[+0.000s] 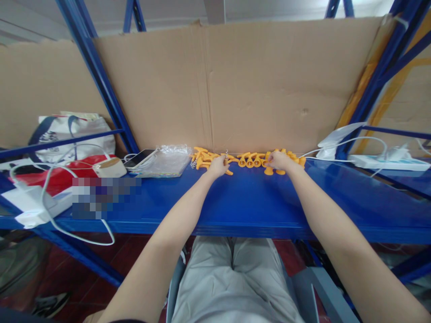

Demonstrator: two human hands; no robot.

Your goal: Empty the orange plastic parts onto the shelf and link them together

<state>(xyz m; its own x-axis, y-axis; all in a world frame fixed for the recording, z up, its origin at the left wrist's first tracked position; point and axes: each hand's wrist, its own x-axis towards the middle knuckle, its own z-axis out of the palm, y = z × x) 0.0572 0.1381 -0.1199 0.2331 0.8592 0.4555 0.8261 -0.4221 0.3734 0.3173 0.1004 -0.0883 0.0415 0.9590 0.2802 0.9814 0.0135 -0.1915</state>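
Note:
Small yellow-orange plastic pieces lie along the back of the blue table, against the cardboard. My left hand [218, 167] is at the left pile [202, 158], its fingers closed together; what they hold is too small to make out. Fine metal chain shows beside that pile and just above the hand. Between my hands runs a row of pieces with round cupped ends [249, 161]. My right hand [281, 162] reaches into the right pile [299, 160], fingers pinched on a yellow-orange plastic piece. The hand covers part of this pile.
A cardboard sheet [269, 85] stands behind the blue table [249, 202]. Left of the pieces lie a clear plastic packet [164, 162] and a phone [143, 157]. Further left are a white power bank [109, 167], cables and a bag [77, 134]. A power strip [390, 162] sits right.

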